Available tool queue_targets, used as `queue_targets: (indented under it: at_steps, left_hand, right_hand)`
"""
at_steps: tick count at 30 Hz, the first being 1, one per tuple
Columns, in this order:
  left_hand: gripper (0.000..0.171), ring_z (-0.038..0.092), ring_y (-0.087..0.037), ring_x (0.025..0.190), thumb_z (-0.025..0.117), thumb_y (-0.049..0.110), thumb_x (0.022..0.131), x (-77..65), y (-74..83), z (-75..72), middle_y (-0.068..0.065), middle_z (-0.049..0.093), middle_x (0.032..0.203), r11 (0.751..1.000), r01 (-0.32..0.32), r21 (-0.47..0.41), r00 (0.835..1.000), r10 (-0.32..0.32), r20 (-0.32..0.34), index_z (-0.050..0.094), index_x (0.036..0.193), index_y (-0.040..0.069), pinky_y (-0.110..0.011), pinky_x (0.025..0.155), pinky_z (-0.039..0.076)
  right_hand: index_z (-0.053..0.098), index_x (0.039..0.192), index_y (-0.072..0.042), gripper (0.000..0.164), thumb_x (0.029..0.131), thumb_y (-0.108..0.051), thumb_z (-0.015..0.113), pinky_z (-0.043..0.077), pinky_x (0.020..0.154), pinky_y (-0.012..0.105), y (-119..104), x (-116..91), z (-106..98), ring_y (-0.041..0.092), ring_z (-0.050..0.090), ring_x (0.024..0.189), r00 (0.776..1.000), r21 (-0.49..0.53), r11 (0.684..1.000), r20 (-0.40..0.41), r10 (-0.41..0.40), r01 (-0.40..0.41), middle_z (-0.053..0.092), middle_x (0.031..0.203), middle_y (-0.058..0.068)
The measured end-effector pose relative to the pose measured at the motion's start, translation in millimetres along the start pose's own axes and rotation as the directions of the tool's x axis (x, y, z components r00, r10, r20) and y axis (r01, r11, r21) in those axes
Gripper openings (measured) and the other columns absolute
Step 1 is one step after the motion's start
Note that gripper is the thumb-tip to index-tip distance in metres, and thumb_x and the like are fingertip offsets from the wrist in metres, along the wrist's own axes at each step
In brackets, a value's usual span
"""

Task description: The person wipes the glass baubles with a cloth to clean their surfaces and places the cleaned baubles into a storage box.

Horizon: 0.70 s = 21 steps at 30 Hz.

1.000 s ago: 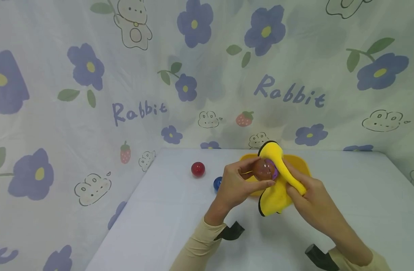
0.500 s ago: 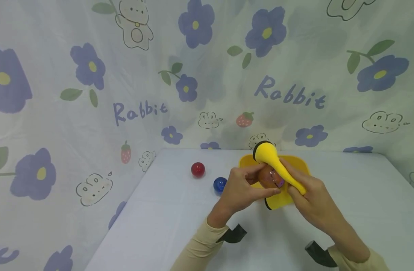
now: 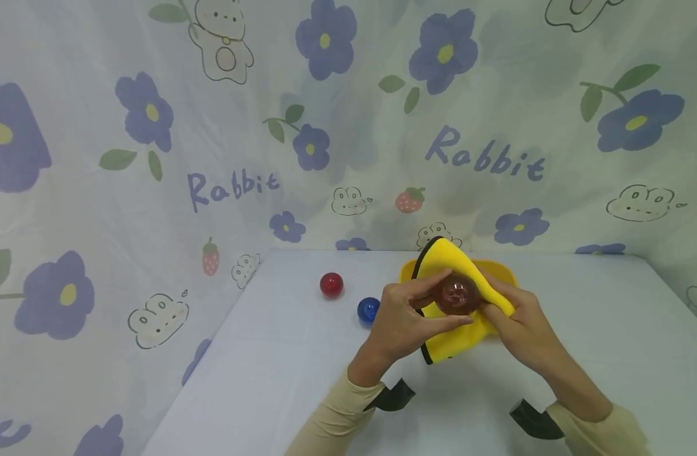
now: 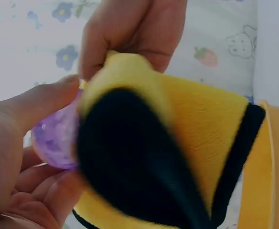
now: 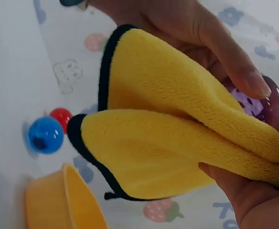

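Thumb and fingers of my left hand (image 3: 402,320) pinch a see-through ball (image 3: 456,294) in front of me. It looks dark reddish in the head view, while the left wrist view shows a purple side of the ball (image 4: 56,138). My right hand (image 3: 527,326) grips a bunched yellow cloth (image 3: 447,256) with black edging, pressed close against the ball's right side. In the right wrist view the folded cloth (image 5: 154,138) fans out from the right thumb and fingers. Part of the cloth lies behind the ball and the left fingers.
A yellow bin (image 3: 499,271) stands on the white table (image 3: 280,380), behind the hands and partly covered by them. To the left lie a red ball (image 3: 332,285) and a blue ball (image 3: 368,310). A patterned curtain (image 3: 348,126) rises behind the table.
The cloth has swung from in front of the ball to behind it, its flap spreading out to the left. The ball's face now shows more. Both hands stay nearly in place.
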State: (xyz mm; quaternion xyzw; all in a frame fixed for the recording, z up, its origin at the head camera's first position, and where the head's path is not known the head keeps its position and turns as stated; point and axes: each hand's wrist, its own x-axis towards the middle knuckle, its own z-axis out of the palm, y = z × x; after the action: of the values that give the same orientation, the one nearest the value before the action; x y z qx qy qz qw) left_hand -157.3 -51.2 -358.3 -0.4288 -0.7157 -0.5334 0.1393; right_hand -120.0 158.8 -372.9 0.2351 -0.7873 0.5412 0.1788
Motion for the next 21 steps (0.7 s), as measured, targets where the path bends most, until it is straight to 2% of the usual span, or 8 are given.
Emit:
queue_targets:
  at_steps: [4, 10, 17, 21]
  left_hand:
    - [0.066, 0.077, -0.017, 0.108, 0.091, 0.007, 0.077, -0.1, -2.3, -0.8, -0.015, 0.076, 0.123, 1.0, -0.01, -0.001, 0.997, 0.01, -0.083, 0.064, 0.138, 0.0, -0.026, 0.083, 0.064]
    - [0.064, 0.078, -0.012, 0.096, 0.092, 0.009, 0.076, 0.5, -4.4, -0.8, -0.012, 0.078, 0.118, 0.999, 0.052, 0.004, 0.985, -0.051, -0.167, 0.068, 0.135, 0.004, -0.026, 0.078, 0.064]
    - [0.061, 0.075, -0.014, 0.105, 0.092, 0.011, 0.078, 3.7, -6.7, -2.2, -0.01, 0.076, 0.122, 0.998, 0.063, 0.005, 0.981, -0.061, -0.186, 0.067, 0.134, 0.005, -0.027, 0.086, 0.064]
    - [0.06, 0.072, -0.014, 0.113, 0.091, 0.013, 0.079, 3.6, -7.5, -4.6, -0.008, 0.074, 0.127, 0.994, 0.113, 0.013, 0.978, -0.109, -0.18, 0.067, 0.133, 0.007, -0.026, 0.097, 0.06]
  right_hand:
    - [0.051, 0.148, 0.004, 0.046, 0.102, 0.003, 0.052, 0.057, 0.06, 0.025, -3, 0, 5, 0.015, 0.06, 0.073, 0.996, 0.085, 0.992, 0.028, 0.086, -0.088, 0.06, 0.098, -0.004]
    - [0.046, 0.15, 0.007, 0.047, 0.105, -0.004, 0.052, 0.061, 0.065, 0.025, -10, -2, 8, 0.013, 0.064, 0.074, 0.979, 0.087, 0.976, 0.048, 0.197, -0.2, 0.06, 0.103, 0.011]
    - [0.045, 0.151, 0.006, 0.05, 0.103, -0.005, 0.054, 0.058, 0.065, 0.023, -15, -2, 5, 0.01, 0.062, 0.077, 0.972, 0.017, 0.972, 0.01, 0.234, -0.234, 0.062, 0.11, 0.02]
    - [0.047, 0.151, 0.003, 0.051, 0.102, -0.005, 0.056, 0.053, 0.06, 0.023, -19, -2, 2, 0.011, 0.056, 0.075, 0.968, -0.057, 0.966, -0.009, 0.251, -0.251, 0.061, 0.105, 0.018]
